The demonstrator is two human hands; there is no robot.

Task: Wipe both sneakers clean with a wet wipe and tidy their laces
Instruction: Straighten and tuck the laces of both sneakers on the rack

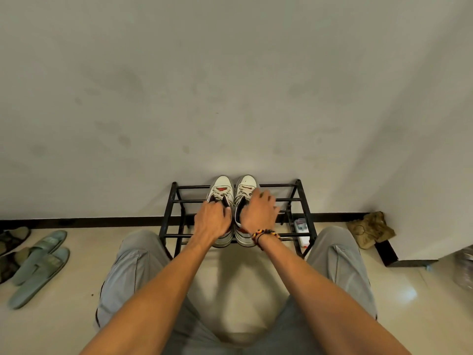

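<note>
Two white sneakers stand side by side, toes to the wall, on a black metal shoe rack. My left hand covers the collar of the left sneaker, its fingers curled at the dark opening. My right hand lies over the laces and tongue of the right sneaker, fingers spread toward the right. The heels of both shoes show below my wrists. A beaded bracelet sits on my right wrist. No wipe is visible in either hand.
A small white packet lies under the rack's right end. Green slippers and dark sandals rest on the floor at left. A crumpled brown bag sits at the wall corner on the right. My knees flank the rack.
</note>
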